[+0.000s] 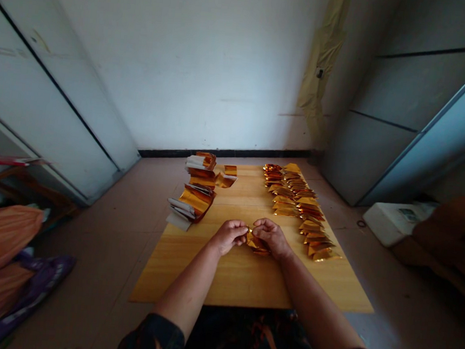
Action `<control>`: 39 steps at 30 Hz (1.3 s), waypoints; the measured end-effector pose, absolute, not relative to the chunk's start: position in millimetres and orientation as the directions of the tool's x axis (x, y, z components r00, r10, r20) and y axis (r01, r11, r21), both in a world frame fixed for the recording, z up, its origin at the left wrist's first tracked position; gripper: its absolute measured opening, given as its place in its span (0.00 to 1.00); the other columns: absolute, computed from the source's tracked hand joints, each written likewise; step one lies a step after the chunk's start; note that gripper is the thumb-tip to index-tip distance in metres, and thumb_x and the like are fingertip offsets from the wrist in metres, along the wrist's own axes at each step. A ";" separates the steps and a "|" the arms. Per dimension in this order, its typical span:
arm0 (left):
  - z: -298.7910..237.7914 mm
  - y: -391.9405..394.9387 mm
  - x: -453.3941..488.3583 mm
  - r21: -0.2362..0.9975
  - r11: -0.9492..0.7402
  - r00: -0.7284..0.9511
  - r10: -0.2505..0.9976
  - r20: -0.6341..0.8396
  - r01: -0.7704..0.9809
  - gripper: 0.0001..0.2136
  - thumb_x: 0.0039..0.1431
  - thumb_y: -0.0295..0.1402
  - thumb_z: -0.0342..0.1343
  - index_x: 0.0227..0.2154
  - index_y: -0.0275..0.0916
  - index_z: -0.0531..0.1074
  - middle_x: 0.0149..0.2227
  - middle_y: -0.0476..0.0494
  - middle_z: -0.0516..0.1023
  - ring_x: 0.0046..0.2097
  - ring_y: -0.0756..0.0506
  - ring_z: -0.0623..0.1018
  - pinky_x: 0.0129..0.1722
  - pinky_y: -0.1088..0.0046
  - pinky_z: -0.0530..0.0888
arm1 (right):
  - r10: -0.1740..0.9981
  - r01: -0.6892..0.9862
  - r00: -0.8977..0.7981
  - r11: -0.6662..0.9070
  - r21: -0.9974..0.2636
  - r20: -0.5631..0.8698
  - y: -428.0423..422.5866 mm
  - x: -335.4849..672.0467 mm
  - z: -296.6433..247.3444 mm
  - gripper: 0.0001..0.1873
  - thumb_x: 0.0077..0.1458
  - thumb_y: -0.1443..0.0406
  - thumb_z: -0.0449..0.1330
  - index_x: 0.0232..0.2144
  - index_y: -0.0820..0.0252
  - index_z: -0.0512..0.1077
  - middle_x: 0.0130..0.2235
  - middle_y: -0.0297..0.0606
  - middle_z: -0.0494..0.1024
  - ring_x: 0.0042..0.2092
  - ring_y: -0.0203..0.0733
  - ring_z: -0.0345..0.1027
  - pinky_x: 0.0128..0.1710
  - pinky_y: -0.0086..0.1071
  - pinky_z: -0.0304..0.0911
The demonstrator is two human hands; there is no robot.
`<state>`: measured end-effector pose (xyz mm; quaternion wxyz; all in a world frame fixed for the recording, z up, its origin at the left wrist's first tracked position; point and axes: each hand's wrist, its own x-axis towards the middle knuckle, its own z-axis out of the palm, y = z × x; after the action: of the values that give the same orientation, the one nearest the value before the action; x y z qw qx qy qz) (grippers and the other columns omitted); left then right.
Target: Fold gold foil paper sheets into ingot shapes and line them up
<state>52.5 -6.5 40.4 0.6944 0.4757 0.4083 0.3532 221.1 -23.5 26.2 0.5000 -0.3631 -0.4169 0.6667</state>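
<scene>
Between my hands, just above the wooden table [191,268], is a piece of gold foil paper [255,244], partly folded and crumpled. My left hand [232,236] pinches its left side between thumb and fingers. My right hand [271,236] grips its upper right part, with the fingers curled over it. The fingers hide some of the paper's edges. To the left, stacks of gold foil sheets [198,197] with pale grey backs lie fanned out. Rows of folded gold foil pieces [290,193] line the table's right side.
Two loose foil sheets [226,180] lie beside the stacks near the far edge. Beyond the table stands a white wall [208,74]. Grey cabinets [389,107] rise on the right, near a white box [391,223]. Orange cloth or bags [1,241] are at the left.
</scene>
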 end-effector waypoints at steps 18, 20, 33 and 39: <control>38.5 -11.8 71.5 0.983 0.177 0.123 0.976 -0.183 0.051 0.07 0.42 0.35 0.53 0.18 0.38 0.64 0.13 0.54 0.65 0.16 0.55 0.62 0.16 0.80 0.54 | 0.982 -0.136 -0.173 -0.101 -0.986 -0.076 -14.0 216.6 27.1 0.20 0.37 0.61 0.65 0.34 0.58 0.65 0.23 0.25 0.71 0.19 0.28 0.57 0.19 0.22 0.50; 39.1 -10.3 68.5 0.979 0.198 0.186 0.962 -0.202 0.041 0.08 0.42 0.36 0.54 0.19 0.37 0.64 0.13 0.53 0.66 0.16 0.55 0.64 0.16 0.80 0.56 | 0.980 -0.112 -0.180 -0.102 -0.988 -0.081 -13.6 217.6 27.6 0.20 0.37 0.61 0.65 0.34 0.59 0.65 0.23 0.26 0.71 0.20 0.28 0.58 0.19 0.22 0.51; 42.9 -3.7 65.9 0.989 0.108 0.273 0.953 -0.133 0.105 0.06 0.40 0.30 0.55 0.24 0.36 0.68 0.17 0.54 0.68 0.19 0.55 0.67 0.19 0.81 0.59 | 0.933 -0.114 -0.343 -0.155 -0.981 -0.107 -8.1 227.2 41.0 0.20 0.35 0.63 0.65 0.33 0.58 0.64 0.21 0.25 0.72 0.19 0.30 0.59 0.20 0.23 0.52; 28.9 4.2 62.0 0.939 0.035 0.131 0.988 -0.085 0.342 0.02 0.42 0.24 0.54 0.20 0.36 0.69 0.19 0.53 0.70 0.22 0.53 0.68 0.24 0.79 0.63 | 0.987 0.181 -0.147 -0.033 -0.983 -0.060 -6.9 237.7 30.4 0.09 0.42 0.62 0.60 0.29 0.59 0.69 0.24 0.29 0.72 0.24 0.33 0.62 0.23 0.26 0.57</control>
<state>62.0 4.2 28.9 0.4567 0.5976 0.5560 0.3537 237.7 -6.9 30.4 0.4019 -0.5148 -0.5676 0.5013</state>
